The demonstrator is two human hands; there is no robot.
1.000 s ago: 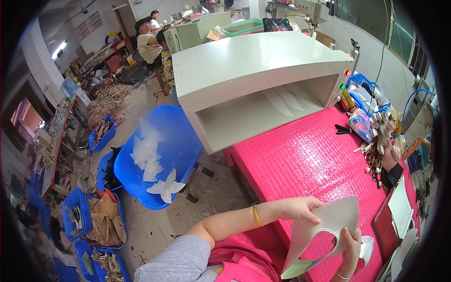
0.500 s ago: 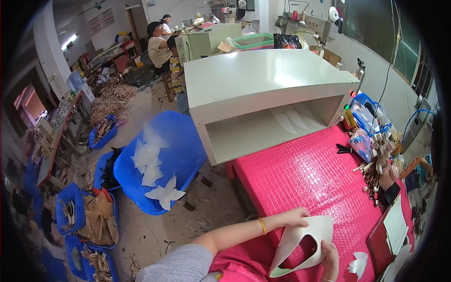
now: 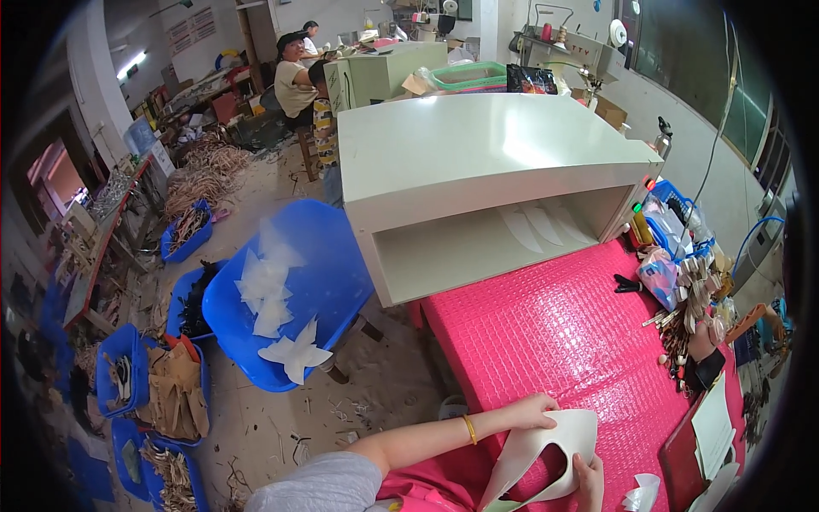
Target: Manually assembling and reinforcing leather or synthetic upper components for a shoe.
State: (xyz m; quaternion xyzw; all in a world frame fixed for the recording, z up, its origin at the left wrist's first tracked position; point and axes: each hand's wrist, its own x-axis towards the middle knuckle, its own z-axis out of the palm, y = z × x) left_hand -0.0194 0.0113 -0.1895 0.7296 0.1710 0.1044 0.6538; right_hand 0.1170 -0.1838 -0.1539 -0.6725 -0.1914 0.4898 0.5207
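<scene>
Over the pink quilted table cover (image 3: 520, 333) I hold a white curved sheet piece (image 3: 570, 429) with a large rounded opening in it, like a cut shoe part. My left hand (image 3: 531, 413) pinches its upper left edge; a yellow band circles that wrist. The fingers of my right hand (image 3: 589, 478) grip its right side lower down, thumb on the upper face. A pale greenish underside shows at the bottom, where the picture's edge cuts the piece off. To the right lies a small stack of white cut pieces (image 3: 641, 492).
A pale open-fronted metal box (image 3: 478, 196) stands ahead, with curved white pieces (image 3: 533, 229) inside. On the left a blue tub (image 3: 337, 256) holds white petal-shaped pieces (image 3: 296, 350). Tools and bundles (image 3: 695, 290) crowd the table's right side. Two people sit far back.
Both hands and the white piece have shifted slightly down and left in the picture. The view itself has moved a little. Both hands keep their hold.
</scene>
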